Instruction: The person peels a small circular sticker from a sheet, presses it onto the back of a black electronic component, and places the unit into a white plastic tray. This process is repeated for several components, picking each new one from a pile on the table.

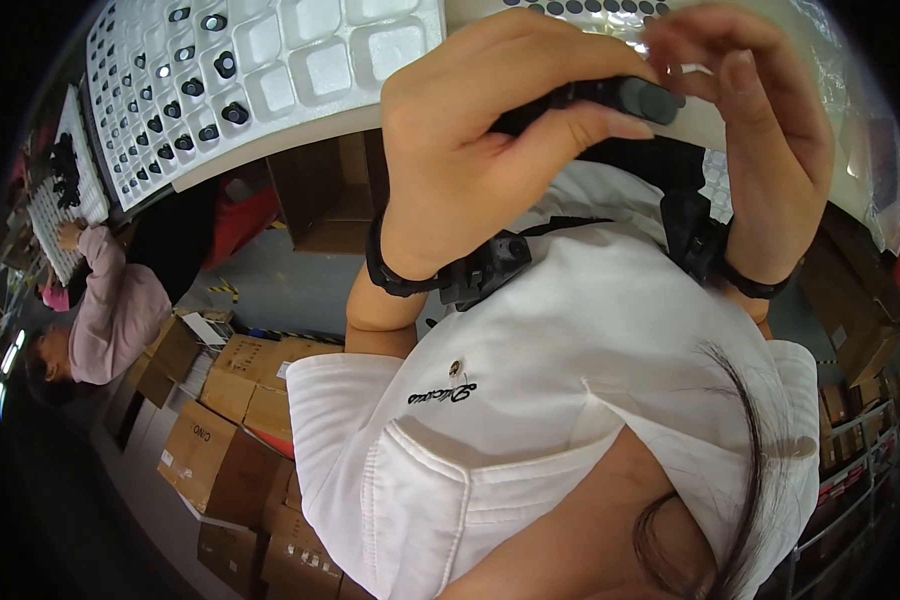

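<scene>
White bench (300,135): white compartment tray (270,60) with small black parts (225,65).

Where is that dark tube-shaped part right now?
In the head view, upper middle: the dark part is held between the left hand and right hand, beside the white tray.

I see a long pale surface (270,140) running across the top of the view, its edge curving with the lens. White moulded trays (300,60) with square pockets lie on it. Below it the grey floor (270,285) shows a strip of yellow-and-black tape (225,290). Brown cardboard boxes (220,460) stand stacked at lower left, and more fill metal shelves (860,420) at the right. Another person in a pink sleeve (120,310) leans at the far left. The light is even and bright.
</scene>
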Demonstrator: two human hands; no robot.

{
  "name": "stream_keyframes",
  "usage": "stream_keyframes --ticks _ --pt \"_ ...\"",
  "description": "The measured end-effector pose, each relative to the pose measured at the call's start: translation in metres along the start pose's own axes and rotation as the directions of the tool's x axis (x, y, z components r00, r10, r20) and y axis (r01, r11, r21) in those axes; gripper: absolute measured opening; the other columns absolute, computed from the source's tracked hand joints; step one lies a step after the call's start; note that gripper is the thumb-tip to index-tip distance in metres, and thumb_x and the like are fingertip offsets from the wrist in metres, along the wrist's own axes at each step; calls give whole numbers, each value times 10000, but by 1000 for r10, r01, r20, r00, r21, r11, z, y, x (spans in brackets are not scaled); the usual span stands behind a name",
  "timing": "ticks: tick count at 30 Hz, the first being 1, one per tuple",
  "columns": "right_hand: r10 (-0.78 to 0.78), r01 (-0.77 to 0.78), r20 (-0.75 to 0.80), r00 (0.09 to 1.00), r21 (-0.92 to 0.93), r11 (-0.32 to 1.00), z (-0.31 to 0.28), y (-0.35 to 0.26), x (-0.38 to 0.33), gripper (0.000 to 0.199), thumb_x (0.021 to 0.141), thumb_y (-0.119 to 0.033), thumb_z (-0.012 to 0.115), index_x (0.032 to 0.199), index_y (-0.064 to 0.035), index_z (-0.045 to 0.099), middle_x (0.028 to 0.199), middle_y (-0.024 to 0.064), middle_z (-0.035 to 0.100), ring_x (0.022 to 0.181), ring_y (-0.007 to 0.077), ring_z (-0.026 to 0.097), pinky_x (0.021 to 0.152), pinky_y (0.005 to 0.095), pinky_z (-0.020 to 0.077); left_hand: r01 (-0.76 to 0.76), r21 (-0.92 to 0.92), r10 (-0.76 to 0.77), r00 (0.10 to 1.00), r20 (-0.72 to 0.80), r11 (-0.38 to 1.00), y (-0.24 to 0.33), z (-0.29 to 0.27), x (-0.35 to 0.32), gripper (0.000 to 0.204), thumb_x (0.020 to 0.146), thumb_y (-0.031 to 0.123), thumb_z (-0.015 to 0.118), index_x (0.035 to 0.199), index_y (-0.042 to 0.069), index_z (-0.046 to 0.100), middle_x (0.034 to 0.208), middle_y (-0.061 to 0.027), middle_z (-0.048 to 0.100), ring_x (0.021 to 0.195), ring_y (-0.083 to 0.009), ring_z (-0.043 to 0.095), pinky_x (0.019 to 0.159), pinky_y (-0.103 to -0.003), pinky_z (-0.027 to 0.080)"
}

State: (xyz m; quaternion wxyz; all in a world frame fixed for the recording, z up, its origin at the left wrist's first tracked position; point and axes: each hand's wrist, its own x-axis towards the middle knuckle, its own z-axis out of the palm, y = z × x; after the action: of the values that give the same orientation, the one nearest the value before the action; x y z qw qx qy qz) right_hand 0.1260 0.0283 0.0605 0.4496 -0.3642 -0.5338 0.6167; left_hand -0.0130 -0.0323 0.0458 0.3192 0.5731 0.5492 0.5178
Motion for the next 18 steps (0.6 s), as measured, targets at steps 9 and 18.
stream_keyframes --ticks 9,18 --pt "283 -156 315 906 -372 915 -18 7 -4 193 868 -168 434 805 1 503 698 15 492 613 62 430 537 174 323 -77 163 79 997 -8 984 -7 6 2 192 623 -44 643 811 -18 616 763 -75 605 683 -134 558 605 -209 422" --pt "338 -127 398 853 -470 874 -34 5 8 179 855 -179 475 829 -6 514 679 -6 479 600 42 410 532 168 325 -5 290 3 1000 6 957 -10 10 0 186 635 -7 668 813 2 617 738 -77 597 648 -116 561 574 -195 422"
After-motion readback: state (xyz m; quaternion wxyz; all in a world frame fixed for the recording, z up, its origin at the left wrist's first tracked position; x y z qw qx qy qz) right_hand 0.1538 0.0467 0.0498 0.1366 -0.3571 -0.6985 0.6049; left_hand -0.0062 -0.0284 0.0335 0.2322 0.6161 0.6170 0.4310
